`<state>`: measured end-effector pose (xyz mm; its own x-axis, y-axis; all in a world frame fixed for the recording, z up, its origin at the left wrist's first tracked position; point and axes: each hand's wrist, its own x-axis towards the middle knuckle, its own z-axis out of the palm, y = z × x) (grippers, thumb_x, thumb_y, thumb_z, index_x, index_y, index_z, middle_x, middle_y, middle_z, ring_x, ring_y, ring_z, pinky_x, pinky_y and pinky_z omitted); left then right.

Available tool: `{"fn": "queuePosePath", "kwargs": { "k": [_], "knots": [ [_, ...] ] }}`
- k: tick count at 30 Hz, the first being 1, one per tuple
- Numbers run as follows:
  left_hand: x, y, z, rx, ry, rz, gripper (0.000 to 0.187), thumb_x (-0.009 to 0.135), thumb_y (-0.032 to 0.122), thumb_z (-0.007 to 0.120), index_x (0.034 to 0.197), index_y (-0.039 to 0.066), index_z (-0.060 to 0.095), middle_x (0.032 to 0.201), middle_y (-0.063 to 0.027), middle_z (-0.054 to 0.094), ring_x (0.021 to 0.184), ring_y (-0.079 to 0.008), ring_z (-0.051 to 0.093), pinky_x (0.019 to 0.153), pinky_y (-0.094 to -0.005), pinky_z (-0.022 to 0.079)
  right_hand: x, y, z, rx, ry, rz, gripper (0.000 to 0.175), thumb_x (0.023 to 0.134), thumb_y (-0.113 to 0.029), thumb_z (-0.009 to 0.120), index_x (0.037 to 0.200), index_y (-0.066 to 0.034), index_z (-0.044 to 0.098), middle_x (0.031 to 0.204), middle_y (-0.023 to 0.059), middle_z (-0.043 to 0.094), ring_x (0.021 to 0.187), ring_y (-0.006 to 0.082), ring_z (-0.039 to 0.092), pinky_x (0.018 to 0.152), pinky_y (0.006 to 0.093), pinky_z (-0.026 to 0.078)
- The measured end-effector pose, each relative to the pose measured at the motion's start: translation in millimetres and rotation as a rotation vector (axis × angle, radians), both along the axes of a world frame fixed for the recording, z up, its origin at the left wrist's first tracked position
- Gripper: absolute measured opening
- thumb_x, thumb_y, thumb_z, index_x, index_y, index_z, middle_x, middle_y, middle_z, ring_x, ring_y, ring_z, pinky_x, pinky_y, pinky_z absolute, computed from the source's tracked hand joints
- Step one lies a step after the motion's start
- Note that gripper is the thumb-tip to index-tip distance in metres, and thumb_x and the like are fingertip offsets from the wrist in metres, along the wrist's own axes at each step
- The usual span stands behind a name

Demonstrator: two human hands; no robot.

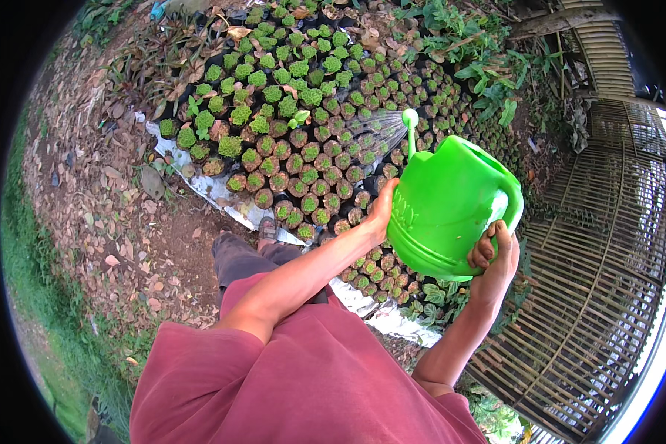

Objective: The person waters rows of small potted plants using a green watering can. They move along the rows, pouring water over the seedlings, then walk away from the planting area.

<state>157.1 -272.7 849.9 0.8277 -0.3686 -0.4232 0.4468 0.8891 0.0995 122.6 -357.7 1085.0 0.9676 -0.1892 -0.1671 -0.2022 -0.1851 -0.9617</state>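
Note:
A bright green plastic watering can (449, 205) is held tilted above many small seedlings in black polybags. My right hand (494, 250) grips its handle at the lower right. My left hand (383, 211) presses on the can's left side, its fingers partly hidden behind the can. Water sprays leftward from the round sprinkler head (410, 117) onto the potted seedlings (322, 161). Larger leafy seedlings (299, 69) stand at the upper left of the group, smaller ones lower and to the right.
A bamboo slat fence (588, 266) runs along the right. White plastic sheeting (205, 186) edges the pots near my sandaled foot (267, 228). Dry leaves cover the soil (144, 266) on the left, with grass beyond. Leafy plants (477, 72) grow at the upper right, below a wooden log (560, 21).

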Motion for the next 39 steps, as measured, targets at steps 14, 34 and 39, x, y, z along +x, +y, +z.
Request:
{"fn": "queuePosePath", "kwargs": {
  "k": [14,34,39],
  "knots": [
    [0,-2,12,0.024,0.044,0.032,0.040,0.105,0.045,0.033,0.110,0.011,0.055,0.091,-0.0041,0.066,0.078,-0.0146,0.068,0.069,-0.0320,0.060,1,-6,4,-0.010,-0.005,0.055,0.025,0.098,-0.031,0.060,0.091,-0.0085,0.051,0.062,-0.0060,0.037,0.048,0.0033,0.030,0.048,0.0228,0.025],
    [6,-17,2,0.050,0.053,0.014,0.045,0.104,0.050,0.036,0.117,0.011,0.056,0.097,-0.0032,0.066,0.084,-0.0143,0.067,0.074,-0.0326,0.058,2,-6,12,-0.006,-0.024,0.033,0.022,0.098,-0.028,0.059,0.090,-0.0090,0.050,0.062,-0.0060,0.037,0.048,0.0030,0.029,0.048,0.0220,0.025],
    [7,-17,-4,0.107,0.087,-0.027,0.046,0.103,0.051,0.037,0.116,0.012,0.058,0.098,-0.0034,0.067,0.084,-0.0142,0.067,0.075,-0.0327,0.057,4,-14,3,0.028,-0.004,-0.012,0.025,0.098,-0.030,0.060,0.089,-0.0092,0.050,0.061,-0.0064,0.036,0.047,0.0032,0.028,0.047,0.0223,0.024]
  ]
}}
